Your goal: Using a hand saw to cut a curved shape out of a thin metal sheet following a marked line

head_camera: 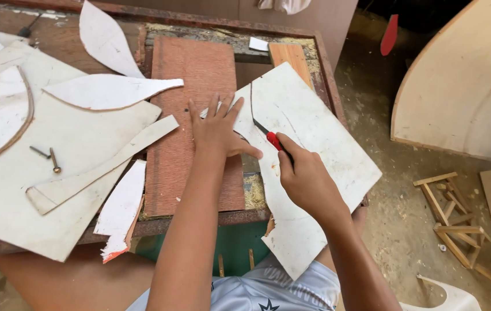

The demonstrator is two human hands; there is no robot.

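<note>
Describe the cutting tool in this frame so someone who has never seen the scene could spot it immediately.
Start at the wooden workbench, then find the large white sheet overhanging its right end. On that sheet, the right hand grips a small utility knife, its blade at the end of a dark cut line, while the left hand presses flat alongside. Its red handle is the only red on the sheet.

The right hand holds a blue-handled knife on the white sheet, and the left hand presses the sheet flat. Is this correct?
Not quite: the head view shows the knife has a red handle, not blue. The rest holds: the right hand holds it on the white sheet, and the left hand presses the sheet flat.
</note>
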